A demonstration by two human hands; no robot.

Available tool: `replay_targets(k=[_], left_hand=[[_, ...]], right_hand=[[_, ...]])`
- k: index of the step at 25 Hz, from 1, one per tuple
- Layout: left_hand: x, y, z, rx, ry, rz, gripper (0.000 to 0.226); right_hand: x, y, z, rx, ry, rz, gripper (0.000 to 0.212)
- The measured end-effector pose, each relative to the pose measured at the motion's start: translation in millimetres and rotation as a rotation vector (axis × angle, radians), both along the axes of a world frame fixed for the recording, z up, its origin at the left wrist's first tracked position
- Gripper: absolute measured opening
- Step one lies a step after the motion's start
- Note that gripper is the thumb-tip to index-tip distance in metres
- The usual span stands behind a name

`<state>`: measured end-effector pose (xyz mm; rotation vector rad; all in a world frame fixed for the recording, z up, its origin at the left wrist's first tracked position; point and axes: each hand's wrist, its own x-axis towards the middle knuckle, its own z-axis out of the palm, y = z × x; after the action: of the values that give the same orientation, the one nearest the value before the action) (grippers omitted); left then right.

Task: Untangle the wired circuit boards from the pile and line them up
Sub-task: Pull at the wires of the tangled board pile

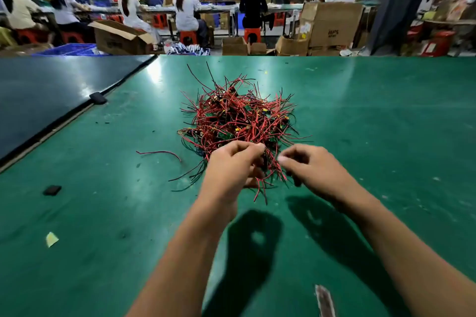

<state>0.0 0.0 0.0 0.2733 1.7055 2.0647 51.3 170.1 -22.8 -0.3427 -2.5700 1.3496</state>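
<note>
- Both hands are in at the near edge of the pile of wired circuit boards (239, 116), with bare forearms coming up from the bottom and angling toward each other.
- Left hand (231, 166) is knuckles-up with the fingers curled in, thumb and forefinger pinching a clump of red and black wires (260, 186) that hangs down under it.
- Right hand (306, 165) is just beside it, fingers curled too, fingertips nipping strands of the same clump. The hands are close but not touching.
- Count-wise there's one pile and one stray wire (159, 153) lying left of it. There are also two small black blocks, one on the seam (98, 98) and one on the mat (52, 190), plus one yellowish scrap (51, 239). The boards themselves are way too buried to count; only bits of green poke out.
- The pile sits mid-table on the green mat (386, 136), closer to the far edge than to the person.
- A dark panel (51, 90) covers the left far corner, its edge running diagonally.
- Bare mat stretches wide to the right of the pile, and on the near side around both arms.
</note>
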Motion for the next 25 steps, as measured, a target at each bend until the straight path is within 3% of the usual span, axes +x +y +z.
replay_targets(k=[3,5,9,13,19,21,23,25], left_hand=[[-16.4,33.2,-32.0,-0.463,0.319,0.188,0.005],[-22.1,44.3,-54.2,-0.573,0.528,0.221,0.012],[-48.2,45.4,-75.9,-0.526,0.776,0.223,0.021],[-69.0,50.8,-78.8,-0.454,0.767,0.241,0.012],[-88.7,50.8,-72.3,-0.424,0.71,0.094,0.024],[-86.6,49.6,-69.8,-0.421,0.731,0.087,0.027],[-79.2,47.0,-70.5,-0.426,0.791,0.123,0.028],[-67.8,45.5,-69.1,-0.475,0.9,0.16,0.03]], right_hand=[[-46.0,3.5,-34.3,0.063,0.045,-0.358,0.013],[-66.7,11.1,-53.6,-0.002,0.06,-0.48,0.017],[-89.3,33.5,-62.5,-0.015,0.11,-0.515,0.023],[-109.9,37.8,-67.5,0.031,0.09,-0.407,0.024],[-107.5,46.0,-67.7,-0.143,0.105,-0.359,0.025],[-101.0,46.6,-62.0,-0.272,0.098,-0.328,0.029],[-90.2,45.0,-51.7,-0.531,0.118,-0.321,0.033],[-76.0,40.5,-35.2,-0.704,0.217,-0.317,0.033]])
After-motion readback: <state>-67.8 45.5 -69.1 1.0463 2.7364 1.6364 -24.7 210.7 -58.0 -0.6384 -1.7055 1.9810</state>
